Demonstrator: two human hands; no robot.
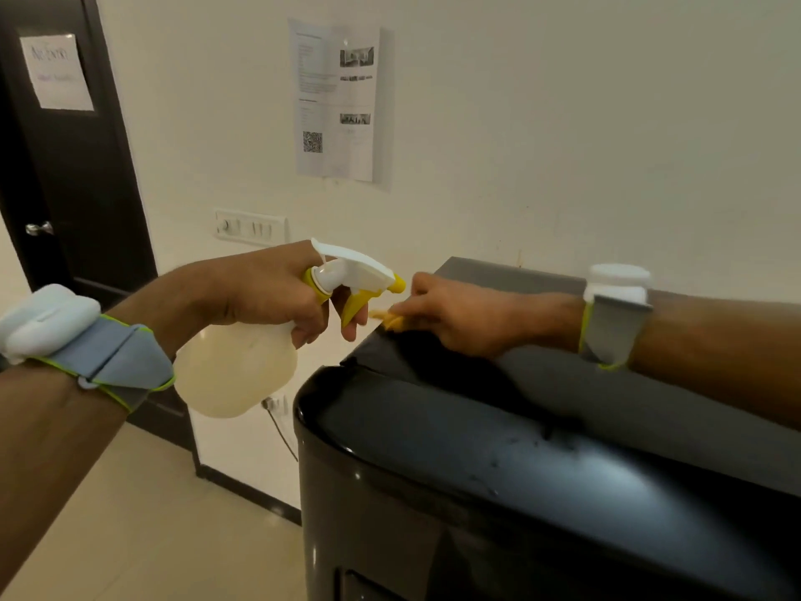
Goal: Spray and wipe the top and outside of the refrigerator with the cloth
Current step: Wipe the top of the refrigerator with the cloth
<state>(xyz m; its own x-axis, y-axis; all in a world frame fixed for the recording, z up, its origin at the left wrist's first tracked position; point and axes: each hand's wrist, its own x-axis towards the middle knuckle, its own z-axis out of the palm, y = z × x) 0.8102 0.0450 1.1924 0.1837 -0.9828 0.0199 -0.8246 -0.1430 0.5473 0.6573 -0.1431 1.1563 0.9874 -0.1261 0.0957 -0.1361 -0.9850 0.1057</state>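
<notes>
Wiping looks underway: the right hand clutches the yellow cloth at the refrigerator top's far left edge, the left hand grips the spray bottle beside it; outer sides probably remain.

Refrigerator top bare toward front; wall blocks behind; floor open left.

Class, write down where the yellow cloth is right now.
Head view, centre: the cloth is bunched in the right hand at the left edge of the refrigerator top, just below the spray bottle nozzle.
</notes>
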